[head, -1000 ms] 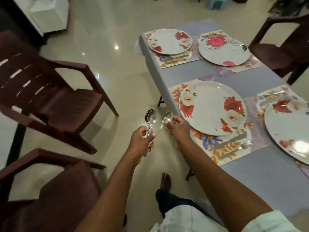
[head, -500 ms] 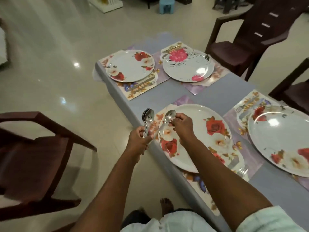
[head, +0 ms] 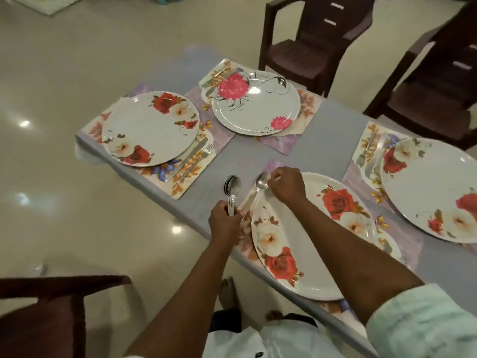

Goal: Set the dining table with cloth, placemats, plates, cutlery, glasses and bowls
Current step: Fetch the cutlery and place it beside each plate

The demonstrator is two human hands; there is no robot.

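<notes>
The left hand (head: 224, 223) is gripping the handles of a small bunch of shiny steel spoons (head: 232, 188) upright, while the right hand (head: 285, 182) is pinching a single steel spoon (head: 261, 182) by its bowl end over the 10 o'clock edge of the nearest round white rose-patterned plate (head: 312, 236). To place it well, I judge the person should be lowering it flat onto the floral placemat (head: 245, 228) just beside the plate's rim, handle pointing toward the table's near edge. The bunch should be kept off the grey tablecloth (head: 242, 161).
</notes>
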